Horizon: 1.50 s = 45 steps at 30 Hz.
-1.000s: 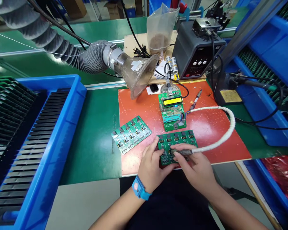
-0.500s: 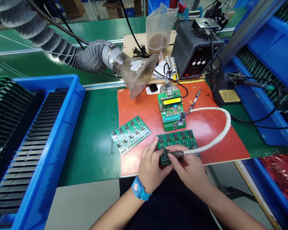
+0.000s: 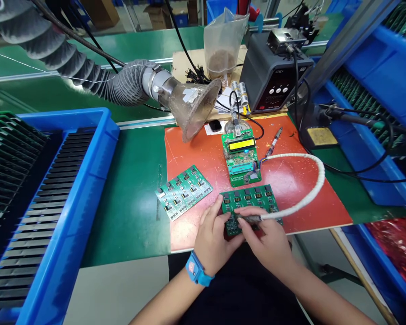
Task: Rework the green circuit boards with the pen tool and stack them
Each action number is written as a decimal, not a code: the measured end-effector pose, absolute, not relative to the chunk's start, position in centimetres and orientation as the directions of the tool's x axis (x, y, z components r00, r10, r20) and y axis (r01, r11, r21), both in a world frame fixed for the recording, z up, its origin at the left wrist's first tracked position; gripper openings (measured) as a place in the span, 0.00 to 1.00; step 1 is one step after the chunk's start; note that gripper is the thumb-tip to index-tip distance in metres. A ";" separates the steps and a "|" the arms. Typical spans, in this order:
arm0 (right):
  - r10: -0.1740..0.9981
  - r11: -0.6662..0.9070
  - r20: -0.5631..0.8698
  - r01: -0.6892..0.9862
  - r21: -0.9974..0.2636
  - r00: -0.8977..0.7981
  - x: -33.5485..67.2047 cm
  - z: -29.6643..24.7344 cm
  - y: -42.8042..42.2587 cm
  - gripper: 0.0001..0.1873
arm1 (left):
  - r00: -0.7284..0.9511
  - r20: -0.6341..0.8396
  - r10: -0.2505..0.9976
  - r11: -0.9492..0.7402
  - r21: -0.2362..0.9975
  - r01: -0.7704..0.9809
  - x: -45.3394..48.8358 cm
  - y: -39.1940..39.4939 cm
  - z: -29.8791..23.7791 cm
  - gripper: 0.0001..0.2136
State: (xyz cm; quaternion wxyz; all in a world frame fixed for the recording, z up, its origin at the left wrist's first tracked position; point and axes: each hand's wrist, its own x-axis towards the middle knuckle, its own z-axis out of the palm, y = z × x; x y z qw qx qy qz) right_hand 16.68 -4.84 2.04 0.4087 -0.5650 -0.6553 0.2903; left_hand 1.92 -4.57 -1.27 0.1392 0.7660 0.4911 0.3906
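My left hand [image 3: 214,230], with a blue wrist strap [image 3: 196,269], grips the left edge of a green circuit board panel [image 3: 253,197] that carries a row of small digit displays. Between the fingers of my right hand [image 3: 264,234] is a dark probe [image 3: 251,218], its tip down at the left part of the panel. The tip itself is hidden by my fingers. From the probe a white sleeved cable [image 3: 316,180] loops back to a green programmer board [image 3: 242,155] with a lit yellow screen. A second circuit board panel [image 3: 184,192] lies to the left, apart from my hands.
A fume extraction funnel [image 3: 196,108] on a grey hose hangs over the mat's back edge. Behind stands a soldering station [image 3: 274,76]. A pen [image 3: 274,142] lies on the red mat [image 3: 301,194]. Blue bins [image 3: 98,167] with boards flank the bench, and a sponge [image 3: 322,136] lies right.
Both hands keep their hold on the panel and the probe. Only a very slight shift of the whole view shows.
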 end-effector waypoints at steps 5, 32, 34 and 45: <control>0.980 0.189 0.195 0.499 -0.846 -0.040 16.8 1.9 -4.8 0.06 | 0.214 0.463 0.860 -0.481 0.594 0.645 1.9 -4.6 -1.2 0.18; 0.977 0.204 0.212 0.432 -0.879 -0.029 16.5 2.3 -4.3 0.04 | 0.220 0.442 0.870 -0.466 0.586 0.663 1.9 -4.6 -1.1 0.17; 0.974 0.215 0.224 0.429 -0.877 -0.030 16.5 2.2 -4.3 0.04 | 0.221 0.443 0.869 -0.467 0.585 0.663 1.9 -4.6 -1.1 0.17; 0.985 0.166 0.166 0.437 -0.884 -0.038 16.8 2.4 -4.4 0.05 | 0.216 0.451 0.866 -0.470 0.583 0.662 1.9 -4.6 -1.1 0.17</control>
